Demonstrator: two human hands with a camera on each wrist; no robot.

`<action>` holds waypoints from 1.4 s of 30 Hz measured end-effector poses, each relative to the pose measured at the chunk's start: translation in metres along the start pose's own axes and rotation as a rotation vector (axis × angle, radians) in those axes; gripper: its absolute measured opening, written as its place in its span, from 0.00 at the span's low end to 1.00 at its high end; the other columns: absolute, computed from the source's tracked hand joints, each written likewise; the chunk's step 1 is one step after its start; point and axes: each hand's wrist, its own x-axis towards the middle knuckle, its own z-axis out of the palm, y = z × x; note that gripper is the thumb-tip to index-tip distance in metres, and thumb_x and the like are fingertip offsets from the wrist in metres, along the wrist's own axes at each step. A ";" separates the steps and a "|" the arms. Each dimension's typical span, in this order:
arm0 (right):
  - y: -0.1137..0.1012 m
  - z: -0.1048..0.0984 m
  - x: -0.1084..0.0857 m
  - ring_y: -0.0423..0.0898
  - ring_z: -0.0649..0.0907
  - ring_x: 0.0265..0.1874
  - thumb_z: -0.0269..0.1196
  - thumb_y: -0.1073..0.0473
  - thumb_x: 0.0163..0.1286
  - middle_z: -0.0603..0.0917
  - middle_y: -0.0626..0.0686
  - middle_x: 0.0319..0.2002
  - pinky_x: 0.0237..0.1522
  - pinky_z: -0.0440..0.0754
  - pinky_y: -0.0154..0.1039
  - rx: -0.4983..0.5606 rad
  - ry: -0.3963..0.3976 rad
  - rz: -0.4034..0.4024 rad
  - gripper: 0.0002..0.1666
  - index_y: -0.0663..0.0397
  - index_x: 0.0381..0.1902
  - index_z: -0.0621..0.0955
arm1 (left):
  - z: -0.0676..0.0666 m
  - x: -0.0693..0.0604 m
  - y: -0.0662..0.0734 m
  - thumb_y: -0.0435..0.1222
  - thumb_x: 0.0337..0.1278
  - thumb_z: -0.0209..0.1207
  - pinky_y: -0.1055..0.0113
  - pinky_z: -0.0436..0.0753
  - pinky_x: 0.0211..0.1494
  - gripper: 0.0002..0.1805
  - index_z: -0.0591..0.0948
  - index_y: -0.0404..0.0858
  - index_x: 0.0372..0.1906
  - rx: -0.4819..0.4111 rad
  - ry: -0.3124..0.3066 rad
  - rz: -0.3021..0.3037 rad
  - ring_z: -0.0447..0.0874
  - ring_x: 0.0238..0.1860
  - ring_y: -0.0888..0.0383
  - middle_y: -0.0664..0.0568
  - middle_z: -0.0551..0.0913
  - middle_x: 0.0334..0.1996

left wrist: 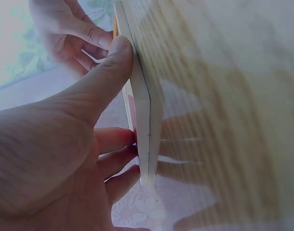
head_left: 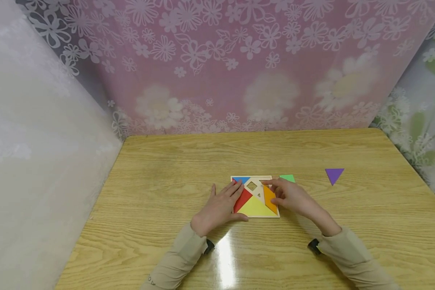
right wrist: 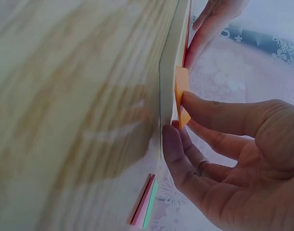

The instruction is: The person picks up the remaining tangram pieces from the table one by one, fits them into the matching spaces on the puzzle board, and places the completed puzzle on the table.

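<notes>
A pale wooden tangram board (head_left: pixel 254 218) lies on the table, with a blue piece (head_left: pixel 241 179), a red piece (head_left: pixel 243 200) and a yellow triangle (head_left: pixel 257 207) in it. My left hand (head_left: pixel 222 203) rests on its left side, fingers laid over the red piece and thumb along the near edge. An orange parallelogram (head_left: pixel 270 198) is at the board's right side; in the right wrist view it is tilted up from the surface. My right hand (head_left: pixel 291 196) pinches it between thumb and fingers. A square hole and a small triangular hole show in the board.
A green piece (head_left: pixel 287 177) lies just beyond my right hand, partly hidden by it. In the right wrist view, a reddish layer shows against the green one. Farther right is a purple triangle (head_left: pixel 334 176). The wooden table (head_left: pixel 159 181) meets a floral curtain (head_left: pixel 217 92) at the back.
</notes>
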 end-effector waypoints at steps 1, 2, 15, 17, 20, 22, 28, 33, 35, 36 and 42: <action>0.000 0.001 0.000 0.43 0.79 0.33 0.68 0.74 0.63 0.80 0.58 0.43 0.32 0.78 0.35 -0.009 0.003 -0.002 0.32 0.64 0.66 0.76 | 0.000 0.000 0.000 0.64 0.59 0.60 0.31 0.55 0.73 0.52 0.58 0.40 0.80 -0.001 0.000 0.000 0.51 0.80 0.53 0.52 0.55 0.80; 0.000 0.001 0.000 0.43 0.78 0.32 0.68 0.73 0.63 0.79 0.58 0.43 0.31 0.77 0.34 -0.018 0.005 -0.005 0.32 0.64 0.66 0.76 | 0.000 0.000 0.000 0.64 0.59 0.60 0.31 0.55 0.73 0.52 0.58 0.40 0.80 -0.001 0.001 0.000 0.51 0.80 0.53 0.52 0.55 0.80; -0.002 -0.001 0.000 0.41 0.77 0.30 0.70 0.68 0.64 0.79 0.55 0.41 0.31 0.76 0.34 -0.064 0.045 0.004 0.26 0.62 0.60 0.80 | 0.001 0.000 0.000 0.64 0.59 0.59 0.31 0.56 0.73 0.53 0.57 0.40 0.80 0.013 0.004 -0.001 0.51 0.80 0.54 0.53 0.55 0.80; -0.001 -0.004 0.000 0.42 0.79 0.30 0.69 0.68 0.66 0.80 0.54 0.39 0.31 0.77 0.35 -0.054 0.088 0.015 0.22 0.60 0.58 0.81 | 0.001 0.000 0.000 0.64 0.59 0.60 0.32 0.56 0.73 0.53 0.58 0.40 0.80 0.017 0.005 -0.002 0.51 0.80 0.54 0.53 0.55 0.80; 0.000 -0.009 0.000 0.44 0.81 0.30 0.66 0.67 0.69 0.82 0.52 0.36 0.31 0.79 0.37 -0.047 0.150 0.026 0.15 0.59 0.53 0.83 | 0.000 0.000 0.000 0.64 0.59 0.60 0.31 0.55 0.73 0.53 0.58 0.40 0.80 0.015 0.002 -0.003 0.51 0.80 0.54 0.53 0.55 0.80; 0.000 -0.012 0.000 0.46 0.82 0.31 0.65 0.66 0.70 0.83 0.51 0.36 0.32 0.79 0.38 -0.047 0.188 0.030 0.13 0.58 0.51 0.84 | 0.000 0.000 0.000 0.64 0.59 0.60 0.31 0.55 0.73 0.53 0.58 0.40 0.80 0.014 0.000 -0.004 0.51 0.80 0.54 0.53 0.55 0.80; 0.004 -0.020 -0.002 0.49 0.83 0.33 0.64 0.66 0.72 0.84 0.52 0.37 0.29 0.77 0.37 -0.114 0.281 0.047 0.11 0.57 0.50 0.85 | -0.001 0.000 0.001 0.64 0.59 0.60 0.31 0.54 0.74 0.53 0.57 0.40 0.81 0.002 -0.005 -0.006 0.50 0.81 0.54 0.53 0.55 0.80; 0.010 -0.027 -0.002 0.54 0.84 0.36 0.66 0.66 0.70 0.84 0.55 0.39 0.30 0.79 0.41 -0.210 0.298 0.058 0.13 0.58 0.52 0.84 | 0.000 0.000 0.000 0.64 0.59 0.60 0.31 0.55 0.74 0.53 0.58 0.40 0.80 0.011 0.004 -0.002 0.51 0.81 0.54 0.52 0.55 0.80; 0.013 -0.029 -0.002 0.56 0.84 0.38 0.67 0.65 0.69 0.83 0.57 0.41 0.31 0.80 0.45 -0.246 0.294 0.069 0.15 0.59 0.52 0.84 | 0.000 0.000 0.000 0.64 0.59 0.61 0.31 0.55 0.73 0.53 0.58 0.40 0.80 0.014 0.008 0.001 0.51 0.80 0.54 0.52 0.55 0.80; 0.014 -0.030 -0.002 0.57 0.84 0.39 0.68 0.64 0.68 0.83 0.58 0.42 0.32 0.81 0.46 -0.266 0.287 0.073 0.15 0.59 0.52 0.84 | 0.000 0.000 0.000 0.64 0.59 0.60 0.31 0.55 0.73 0.53 0.58 0.40 0.80 0.016 0.009 0.002 0.51 0.80 0.54 0.52 0.55 0.80; 0.021 -0.032 0.002 0.63 0.82 0.45 0.72 0.63 0.64 0.82 0.65 0.51 0.41 0.81 0.55 -0.339 0.183 0.130 0.23 0.63 0.56 0.83 | -0.001 -0.001 0.001 0.64 0.59 0.60 0.31 0.55 0.73 0.53 0.58 0.40 0.80 0.016 0.001 0.000 0.51 0.80 0.54 0.52 0.55 0.80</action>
